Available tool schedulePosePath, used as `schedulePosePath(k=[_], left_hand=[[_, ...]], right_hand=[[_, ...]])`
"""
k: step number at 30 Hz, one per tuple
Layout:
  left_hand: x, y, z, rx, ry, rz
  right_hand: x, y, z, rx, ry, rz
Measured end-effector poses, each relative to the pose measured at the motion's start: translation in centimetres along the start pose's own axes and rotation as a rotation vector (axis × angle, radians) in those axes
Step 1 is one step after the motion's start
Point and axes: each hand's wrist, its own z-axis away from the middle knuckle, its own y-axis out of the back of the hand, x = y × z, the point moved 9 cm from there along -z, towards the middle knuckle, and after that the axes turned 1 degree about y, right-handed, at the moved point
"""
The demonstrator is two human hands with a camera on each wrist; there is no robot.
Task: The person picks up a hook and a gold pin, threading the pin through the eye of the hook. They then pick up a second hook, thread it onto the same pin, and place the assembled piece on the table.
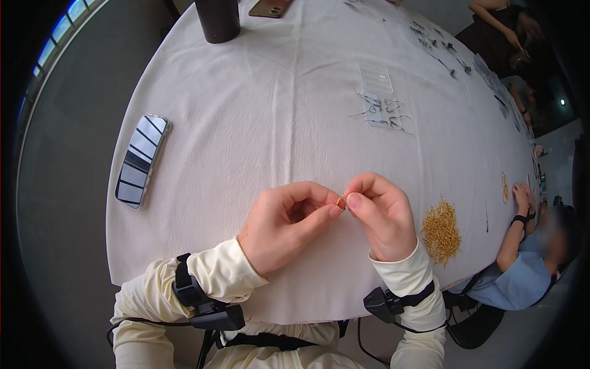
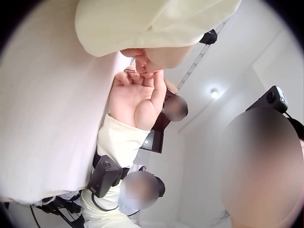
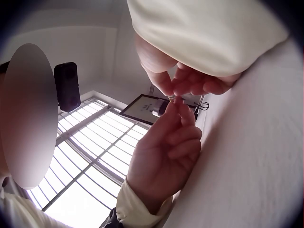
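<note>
Both hands meet over the white cloth near the table's front edge. My left hand [image 1: 286, 224] pinches a tiny gold piece [image 1: 339, 200] between thumb and forefinger. Against it, the thumb and forefinger of my right hand [image 1: 386, 218] are pinched together, their tips almost touching the left ones. In the right wrist view the left hand [image 3: 164, 159] reaches up to the right hand's fingertips, with a bit of gold between them. What the right fingertips hold is too small to tell. To the right lies a pile of small gold pieces [image 1: 441, 231].
A phone [image 1: 142, 161] lies at the left, a dark cup [image 1: 218, 21] and another phone [image 1: 269, 7] at the back. Beyond the hands are a clear plastic case [image 1: 376, 80] and dark wire pieces [image 1: 393, 114]. A person in blue [image 1: 513, 280] sits at the right.
</note>
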Motion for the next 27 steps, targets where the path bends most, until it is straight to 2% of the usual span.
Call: schedulePosePath(k=[10,18,21,27], left_hand=[[0.1,0.0,0.1,0.019,-0.02,-0.168],[0.0,-0.2,0.0,-0.01,-0.009,-0.099],[0.2,0.1,0.0,0.016,-0.014,-0.076],[0.3,0.4,0.0,0.081,-0.095,-0.071]], right_hand=[[-0.3,-0.6,0.2,-0.006,0.042,0.021],[-0.7,0.7,0.3,0.075,0.097,0.02],[-0.7,0.6,0.5,0.116,0.063,0.076],[-0.8,-0.2,0.5,0.093,0.146,0.274]])
